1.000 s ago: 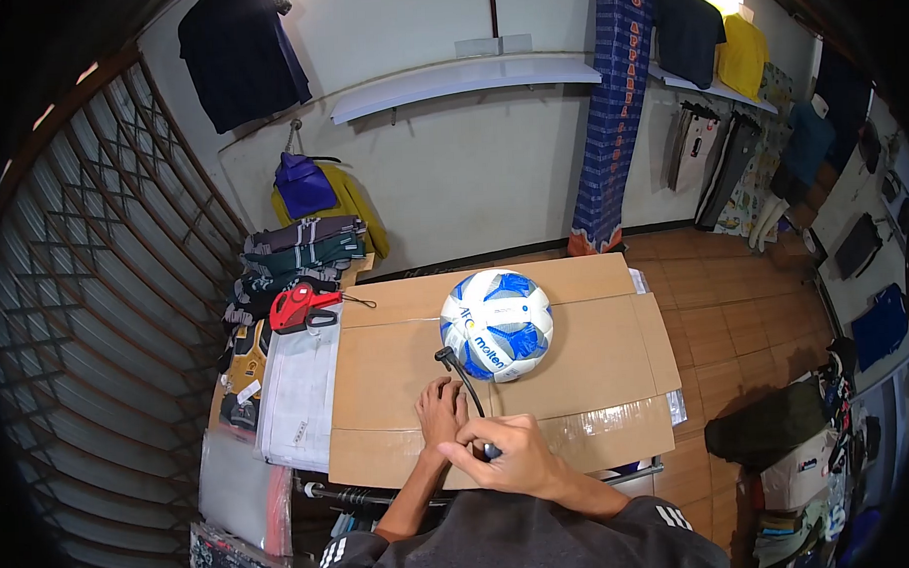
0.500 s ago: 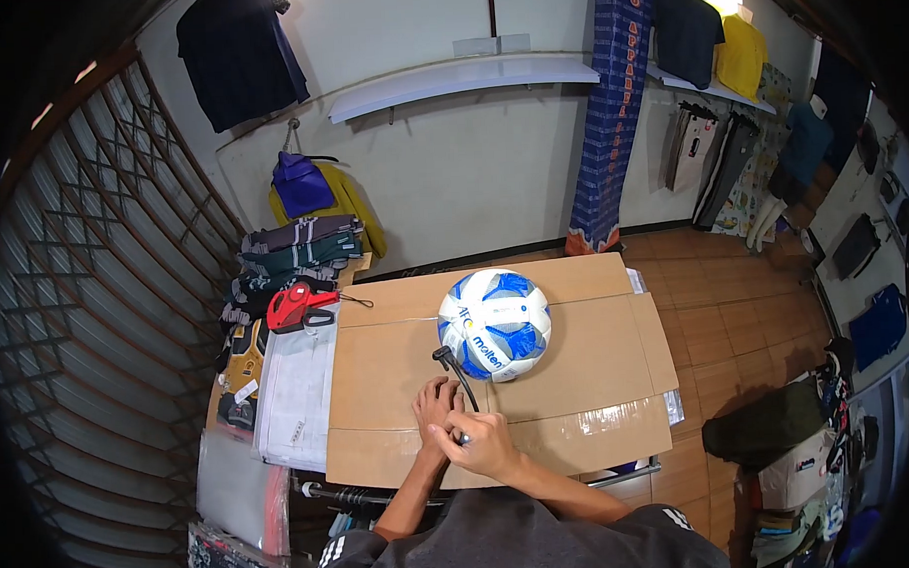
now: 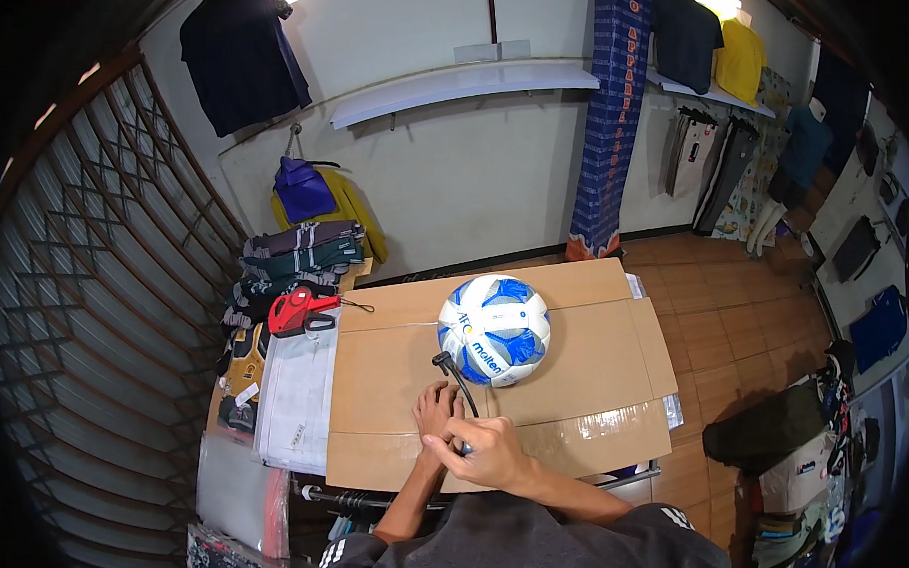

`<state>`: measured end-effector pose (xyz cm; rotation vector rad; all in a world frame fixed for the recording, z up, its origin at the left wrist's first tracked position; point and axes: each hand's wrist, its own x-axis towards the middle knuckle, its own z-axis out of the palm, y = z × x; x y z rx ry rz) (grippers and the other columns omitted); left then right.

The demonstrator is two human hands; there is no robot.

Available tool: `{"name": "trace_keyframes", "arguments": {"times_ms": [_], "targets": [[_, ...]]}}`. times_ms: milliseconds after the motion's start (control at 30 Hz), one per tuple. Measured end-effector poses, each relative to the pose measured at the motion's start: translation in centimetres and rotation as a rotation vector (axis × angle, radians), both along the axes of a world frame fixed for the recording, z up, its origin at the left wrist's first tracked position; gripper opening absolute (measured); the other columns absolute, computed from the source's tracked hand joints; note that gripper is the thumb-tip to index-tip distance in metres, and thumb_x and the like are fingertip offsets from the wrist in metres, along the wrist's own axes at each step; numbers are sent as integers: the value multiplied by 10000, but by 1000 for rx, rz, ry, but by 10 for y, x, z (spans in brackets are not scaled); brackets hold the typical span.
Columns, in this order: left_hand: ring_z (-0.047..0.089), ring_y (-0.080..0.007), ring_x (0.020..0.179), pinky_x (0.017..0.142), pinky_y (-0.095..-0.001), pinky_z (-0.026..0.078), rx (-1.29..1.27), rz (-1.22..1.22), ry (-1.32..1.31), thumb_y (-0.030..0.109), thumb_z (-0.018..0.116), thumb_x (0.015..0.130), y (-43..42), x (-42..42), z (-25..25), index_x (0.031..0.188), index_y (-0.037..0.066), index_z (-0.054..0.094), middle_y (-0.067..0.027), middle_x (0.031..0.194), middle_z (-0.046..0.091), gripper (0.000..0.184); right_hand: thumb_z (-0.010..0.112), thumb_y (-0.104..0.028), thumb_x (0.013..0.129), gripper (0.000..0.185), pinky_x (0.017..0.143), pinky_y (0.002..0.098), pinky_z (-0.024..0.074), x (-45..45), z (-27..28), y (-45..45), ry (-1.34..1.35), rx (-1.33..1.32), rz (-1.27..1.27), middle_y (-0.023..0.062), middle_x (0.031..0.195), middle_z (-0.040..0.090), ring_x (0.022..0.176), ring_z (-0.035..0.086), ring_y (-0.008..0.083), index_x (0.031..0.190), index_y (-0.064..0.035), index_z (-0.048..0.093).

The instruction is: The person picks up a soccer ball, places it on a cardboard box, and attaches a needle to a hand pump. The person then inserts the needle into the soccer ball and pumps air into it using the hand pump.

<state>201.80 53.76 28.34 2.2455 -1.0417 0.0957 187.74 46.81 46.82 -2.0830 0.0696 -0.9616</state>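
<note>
A white and blue molten football [image 3: 494,331] rests on the cardboard sheet [image 3: 378,377] in front of me. My right hand [image 3: 485,450] is closed around the lower end of a black pump hose [image 3: 462,386]; a small bit of blue shows between its fingers, and the rest of what it grips is hidden. The hose rises from the fist to an angled black head beside the ball's lower left. My left hand [image 3: 437,409] lies on the cardboard, fingers stretched forward, close against the right hand. Whether anything is under its palm is hidden.
Left of the cardboard lie a red price-label gun [image 3: 303,309], white plastic packs [image 3: 296,390] and folded clothes [image 3: 298,254]. A folding metal gate [image 3: 104,286] stands farther left. Clothes and bags [image 3: 780,423] are piled on the floor at right. A white shelf [image 3: 467,80] spans the back wall.
My right hand has tilted and shifted slightly, its thumb reaching more toward the left wrist. The ball, the hose head and my left hand keep nearly the same places.
</note>
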Motion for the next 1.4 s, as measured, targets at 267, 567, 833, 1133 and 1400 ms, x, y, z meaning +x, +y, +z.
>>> {"name": "trace_keyframes", "arguments": {"times_ms": [267, 567, 833, 1133, 1400], "targets": [[516, -346, 1375, 1145, -549, 361, -19, -23, -25, 271, 662, 1015, 2, 4, -11, 1313, 96, 692, -134, 1397, 609, 347, 859, -143, 908, 227, 475, 365, 499, 15, -49, -3, 11, 53, -70, 122, 605, 669, 510, 682, 289, 791, -42, 693], [511, -338, 1384, 1155, -550, 354, -7, 6, 5, 268, 660, 1012, -1, 0, -2, 1292, 101, 706, -129, 1403, 605, 330, 896, -185, 900, 270, 459, 332, 455, -11, 29, -4, -10, 105, 30, 91, 552, 612, 455, 607, 205, 763, -49, 707], [505, -329, 1389, 1156, -548, 353, -3, 9, 7, 258, 651, 1014, -1, -2, 1, 1303, 106, 699, -127, 1403, 605, 330, 885, -205, 913, 286, 461, 351, 467, 5, -5, -9, 75, 46, 18, 83, 544, 622, 454, 625, 235, 761, -62, 689], [512, -331, 1381, 1141, -552, 362, -32, 1, -3, 258, 657, 1009, 0, -1, -4, 1302, 103, 695, -124, 1400, 605, 334, 864, -209, 929, 283, 479, 368, 504, 18, -52, -4, 117, 25, -28, 107, 574, 669, 502, 697, 271, 763, -56, 694], [516, -346, 1373, 1146, -551, 358, -38, -15, -41, 240, 660, 1009, 1, -2, 2, 1309, 94, 694, -133, 1385, 615, 336, 883, -217, 914, 269, 475, 348, 500, -12, 34, 1, 50, 73, 54, 95, 606, 693, 507, 693, 240, 776, -63, 712]]}}
